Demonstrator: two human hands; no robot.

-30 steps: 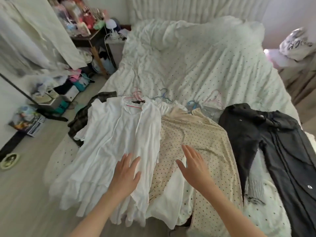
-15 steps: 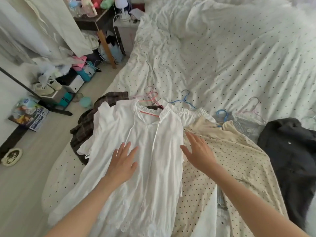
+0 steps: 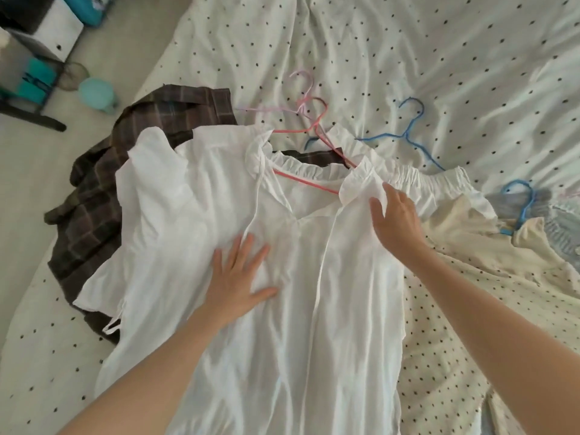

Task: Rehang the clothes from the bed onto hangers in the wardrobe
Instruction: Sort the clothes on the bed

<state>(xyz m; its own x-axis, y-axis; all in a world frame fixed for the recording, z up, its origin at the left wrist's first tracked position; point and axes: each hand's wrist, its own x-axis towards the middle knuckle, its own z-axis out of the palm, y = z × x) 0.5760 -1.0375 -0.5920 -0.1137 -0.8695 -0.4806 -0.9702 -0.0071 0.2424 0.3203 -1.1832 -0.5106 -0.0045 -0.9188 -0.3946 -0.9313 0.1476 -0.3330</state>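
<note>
A white ruffle-collared blouse (image 3: 194, 196) lies spread on the polka-dot bed (image 3: 408, 58), with a pink hanger (image 3: 306, 128) inside its neck. My left hand (image 3: 238, 274) presses flat on the blouse's chest, fingers straight. Up at the right side of the collar, my right hand (image 3: 397, 218) touches the ruffle; its fingertips are partly hidden by the fabric. A brown plaid garment (image 3: 94, 202) lies under the blouse to the left. To the right lie a cream dotted top (image 3: 470, 271), a blue hanger (image 3: 408, 130) and a white elastic-waist garment (image 3: 433, 180).
Another blue hanger (image 3: 524, 205) sits on a striped grey-blue garment (image 3: 561, 227) at the right edge. On the floor to the left stand a teal cup (image 3: 95, 94), boxes (image 3: 47, 29) and a black stand foot (image 3: 34, 117).
Both hands moved up the white blouse toward its collar. The right hand went from the cream dotted top to the blouse's right collar. The view closed in on the bed.
</note>
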